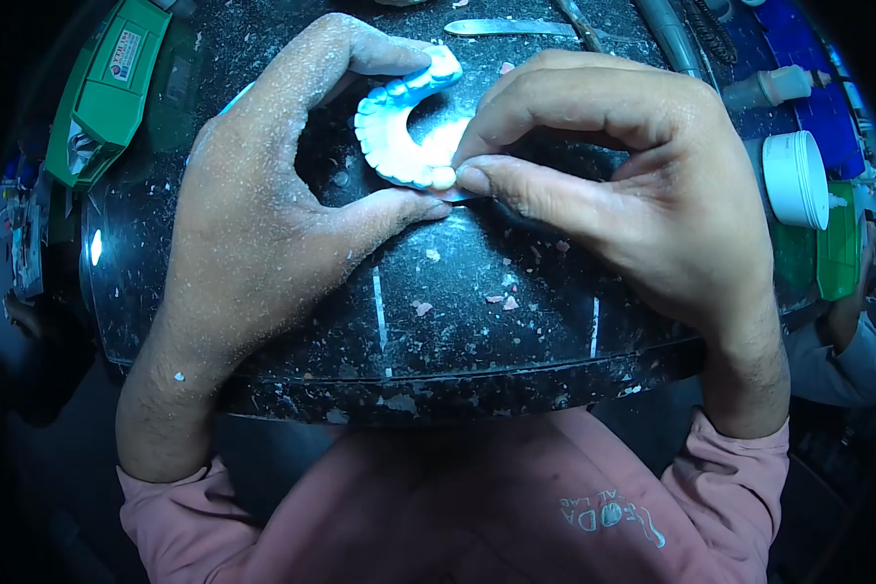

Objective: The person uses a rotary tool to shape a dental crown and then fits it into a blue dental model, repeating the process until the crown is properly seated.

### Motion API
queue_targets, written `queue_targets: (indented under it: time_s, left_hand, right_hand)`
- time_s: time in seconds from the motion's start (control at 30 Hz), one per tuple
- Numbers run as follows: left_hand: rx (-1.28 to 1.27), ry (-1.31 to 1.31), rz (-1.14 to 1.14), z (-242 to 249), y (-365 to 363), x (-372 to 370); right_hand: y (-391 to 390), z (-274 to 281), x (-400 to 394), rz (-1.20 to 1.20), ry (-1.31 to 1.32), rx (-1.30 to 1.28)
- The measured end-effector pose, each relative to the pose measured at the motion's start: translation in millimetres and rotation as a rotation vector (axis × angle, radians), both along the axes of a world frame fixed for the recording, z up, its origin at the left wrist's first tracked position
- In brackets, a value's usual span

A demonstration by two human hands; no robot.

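Lit in cold blue-white, brightest around the centre, over a black bench (477,341), scuffed and flecked with white, marked by pale strips (380,316) at eight o'clock and just past three, worn along its front edge (438,397) at six. With a white glint (95,246) at nine, fading beyond into shadow at eight and four.

Six o'clock from my fingertips (473,180), I can cross the black, scuffed worktop (457,331). A white round tub (786,180) blocks three.

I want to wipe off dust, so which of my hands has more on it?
Your left hand: white specks coat its back and wrist, while your right hand looks mostly clean.
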State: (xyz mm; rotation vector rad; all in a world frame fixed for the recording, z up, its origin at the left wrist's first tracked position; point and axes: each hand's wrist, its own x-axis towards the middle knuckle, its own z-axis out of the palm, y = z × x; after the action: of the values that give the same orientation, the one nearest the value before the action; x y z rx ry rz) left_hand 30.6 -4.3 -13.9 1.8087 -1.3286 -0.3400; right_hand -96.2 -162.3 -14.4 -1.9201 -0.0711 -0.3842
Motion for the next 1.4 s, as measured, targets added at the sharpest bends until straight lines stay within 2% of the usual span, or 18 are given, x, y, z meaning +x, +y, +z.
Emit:
queue_targets:
  time_s: [0.1, 0.17, 0.23, 0.3, 0.37, 0.4, 0.43, 0.5, 0.57, 0.63, 0.7, 0.77, 0.9, 0.97, 1.2, 1.23, 1.3, 1.4]
  left_hand:
    - [0.019, -0.056, -0.020, 0.4, 1.2, 2.8]
    - [-0.091, 0.005, -0.099, -12.0, 2.1, 13.5]
    - [-0.203, 0.063, -0.181, -12.3, 1.8, 14.9]
    - [0.007, -0.026, -0.033, -4.1, 3.6, 9.8]
    - [-0.032, -0.008, -0.029, -4.6, 3.7, 9.0]
    - [-0.067, 0.064, -0.019, -6.8, 4.2, 9.1]
    - [-0.158, 0.073, -0.012, -7.1, 2.8, 6.5]
    - [-0.310, 0.217, 0.064, -6.9, 2.5, 0.8]
    - [-0.397, 0.181, 0.055, -8.0, 1.1, -5.1]
    - [-0.436, 0.043, 0.051, -10.9, 3.9, -7.5]
    - [-0.432, 0.062, 0.017, -7.3, 7.0, -14.0]
    - [-0.502, 0.638, -0.094, -3.7, 9.0, -22.5]
    - [-0.501, 0.848, -0.053, 2.9, 10.3, -25.3]
    - [-0.427, 0.849, 0.010, 11.1, 11.8, -22.4]
    - [-0.154, 1.193, -0.050, 16.2, 5.7, -24.8]
    - [-0.152, 1.198, -0.047, 17.7, 5.8, -23.5]
    - [0.047, 1.130, -0.040, 18.9, 7.0, -20.8]
    - [-0.058, 1.116, 0.018, 19.1, 5.2, -29.7]
  right_hand:
    - [-1.5, -4.9, -0.1, -0.037, -0.119, -0.044]
    - [-5.7, 12.1, -2.4, -0.060, 0.088, -0.454]
    - [-5.5, 13.1, -3.3, -0.052, 0.094, -0.475]
    - [-8.5, 10.1, -2.5, -0.043, 0.094, -0.497]
    - [-19.1, 2.0, 1.5, 0.021, -0.034, -0.369]
    - [-18.0, 3.4, -1.7, -0.017, 0.020, -0.115]
    - [-19.2, 6.5, -2.2, -0.055, 0.018, -0.001]
    - [-17.3, 23.9, -4.5, -0.090, 0.324, 0.207]
    - [-11.0, 16.7, -2.7, -0.033, 0.191, 0.427]
    - [-9.4, 8.8, 0.1, -0.031, 0.102, 0.427]
    - [-8.6, 2.7, 1.9, -0.001, -0.043, 0.421]
    - [-7.8, 8.0, -1.5, -0.020, -0.029, 0.482]
    - [-10.7, 8.3, -1.6, -0.010, -0.083, 0.415]
    - [-13.3, 6.8, -1.4, -0.004, -0.112, 0.310]
    - [-10.1, -1.0, 1.6, 0.006, -0.210, 0.057]
    - [-9.7, -2.1, 2.2, 0.007, -0.204, 0.059]
    - [-8.5, -4.4, 3.1, -0.009, -0.135, 0.052]
    - [-5.2, -3.2, 1.6, -0.007, -0.076, 0.217]
